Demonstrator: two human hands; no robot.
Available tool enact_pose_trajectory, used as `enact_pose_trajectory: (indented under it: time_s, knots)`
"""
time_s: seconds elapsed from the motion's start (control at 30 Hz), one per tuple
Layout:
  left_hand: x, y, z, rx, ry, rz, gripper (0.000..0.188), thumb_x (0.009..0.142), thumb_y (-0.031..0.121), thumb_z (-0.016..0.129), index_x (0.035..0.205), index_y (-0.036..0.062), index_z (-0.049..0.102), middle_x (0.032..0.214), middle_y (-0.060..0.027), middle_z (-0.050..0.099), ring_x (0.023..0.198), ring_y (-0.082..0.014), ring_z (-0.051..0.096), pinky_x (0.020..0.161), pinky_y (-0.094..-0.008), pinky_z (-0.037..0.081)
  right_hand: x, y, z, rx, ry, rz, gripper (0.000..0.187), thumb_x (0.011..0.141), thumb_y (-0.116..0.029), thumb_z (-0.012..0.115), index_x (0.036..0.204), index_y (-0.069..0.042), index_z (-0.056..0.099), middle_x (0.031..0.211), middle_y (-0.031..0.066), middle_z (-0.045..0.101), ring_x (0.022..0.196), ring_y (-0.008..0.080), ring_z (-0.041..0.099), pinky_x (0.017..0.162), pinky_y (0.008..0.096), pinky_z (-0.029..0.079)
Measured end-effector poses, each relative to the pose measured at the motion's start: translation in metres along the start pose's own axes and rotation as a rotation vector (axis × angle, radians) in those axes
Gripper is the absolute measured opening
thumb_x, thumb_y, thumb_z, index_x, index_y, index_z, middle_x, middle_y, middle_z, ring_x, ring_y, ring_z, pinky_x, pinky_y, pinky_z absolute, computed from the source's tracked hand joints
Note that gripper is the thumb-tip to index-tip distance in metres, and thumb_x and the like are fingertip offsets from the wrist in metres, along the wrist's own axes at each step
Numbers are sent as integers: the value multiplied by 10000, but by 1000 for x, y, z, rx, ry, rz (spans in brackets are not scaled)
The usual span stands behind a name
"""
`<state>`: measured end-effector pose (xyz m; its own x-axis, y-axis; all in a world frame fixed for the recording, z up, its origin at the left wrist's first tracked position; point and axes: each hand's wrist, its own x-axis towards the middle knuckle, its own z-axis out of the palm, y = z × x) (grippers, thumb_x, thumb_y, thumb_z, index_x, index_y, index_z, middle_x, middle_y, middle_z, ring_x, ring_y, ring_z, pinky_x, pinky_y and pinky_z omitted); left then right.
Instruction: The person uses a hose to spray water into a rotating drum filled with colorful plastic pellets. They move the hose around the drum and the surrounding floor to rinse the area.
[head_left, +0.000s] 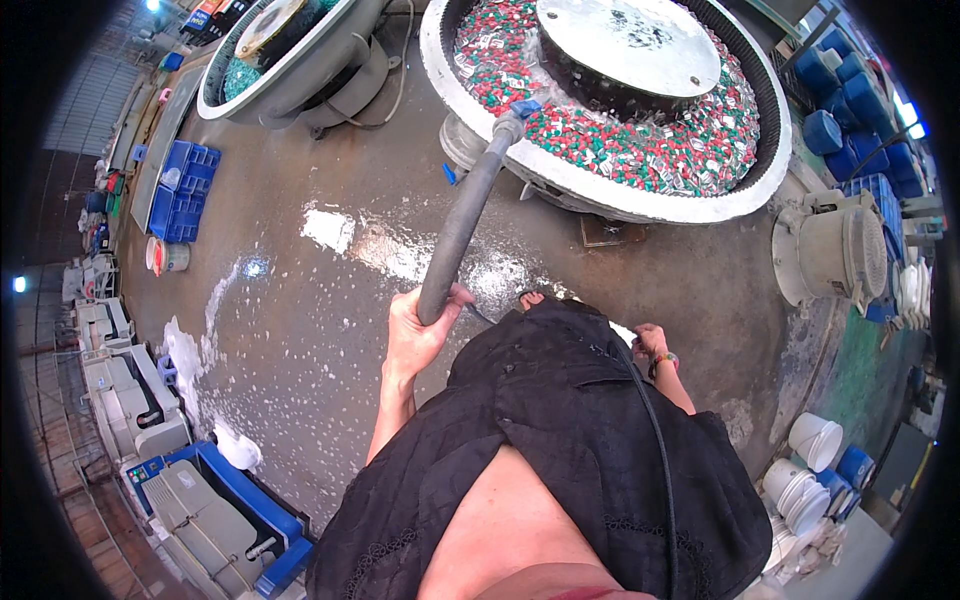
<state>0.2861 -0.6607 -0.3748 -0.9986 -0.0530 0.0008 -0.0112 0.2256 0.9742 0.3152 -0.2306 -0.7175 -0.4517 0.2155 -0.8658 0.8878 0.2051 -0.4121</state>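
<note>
My left hand is closed around the near end of a thick dark grey hose. The hose rises away from me to a grey fitting with a blue piece at the rim of a large round tub. Red, green and silvery small pieces fill the tub in a ring around a white-topped centre drum. On the right, my right hand hangs low beside my black clothing with its fingers curled. Something white shows at its fingertips; its kind is unclear.
Another round tub stands at far left. The floor is wet, with foam patches. Blue crates and grey machines line the left. A beige round machine, blue barrels and white buckets stand right.
</note>
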Motion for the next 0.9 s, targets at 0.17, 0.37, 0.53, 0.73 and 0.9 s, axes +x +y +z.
enact_pose_trajectory:
  time_s: [0.17,0.37,0.53,0.73,0.9]
  knots:
    - [-4,1,-2,16,-29,-74,145,750,-77,559,827,-2,657,746,-47,674,725,-96,627,695,-255,487,4,18,-5,-17,20,7,180,846,-167,527,973,-67,608,670,79,604,509,187,579,438,333,485]
    - [-7,3,-3,32,-30,-73,160,736,-79,564,830,6,662,745,-44,674,726,-93,628,693,-256,486,2,20,-3,-15,16,25,160,843,-167,539,940,-63,612,667,78,604,500,190,577,424,338,483]
    - [-8,4,-5,40,-46,-49,175,734,-85,559,839,7,664,761,-47,678,739,-103,634,710,-266,492,8,15,2,-7,9,-8,183,841,-156,538,981,-68,617,670,82,596,472,184,553,419,335,479]
    - [-10,6,-5,28,-33,-62,169,738,-81,559,842,4,661,770,-48,679,741,-109,635,716,-271,494,3,0,9,11,-21,-34,188,833,-159,545,974,-71,632,673,74,590,505,169,547,435,332,486]
    - [-8,7,-5,67,-36,-88,154,740,-74,565,837,2,658,755,-50,675,725,-105,627,691,-266,488,-8,-2,9,-38,4,-18,185,838,-166,531,953,-70,639,676,71,590,520,169,552,440,330,492]
